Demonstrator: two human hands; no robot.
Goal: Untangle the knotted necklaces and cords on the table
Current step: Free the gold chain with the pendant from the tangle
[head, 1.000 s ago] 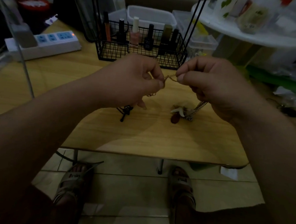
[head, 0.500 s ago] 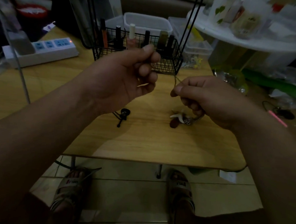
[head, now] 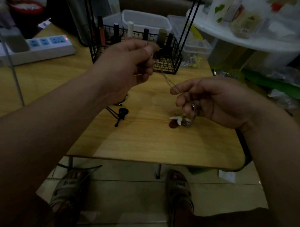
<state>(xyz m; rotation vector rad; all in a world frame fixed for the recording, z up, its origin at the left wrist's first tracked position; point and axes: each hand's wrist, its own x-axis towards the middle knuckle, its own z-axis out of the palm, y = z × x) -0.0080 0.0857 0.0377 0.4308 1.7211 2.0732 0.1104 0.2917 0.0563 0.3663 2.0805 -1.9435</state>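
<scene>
Chain (head: 165, 78) taut, slanting upper-left to lower-right

The black wire basket (head: 167, 62) sits at the back of the light wooden table (head: 144, 140), with the white plastic power strip (head: 45, 47) to its left. Nearer, the black knotted cord (head: 122, 112) lies on the left and the small bunch of pendants (head: 180, 122) on the right, well apart.
</scene>
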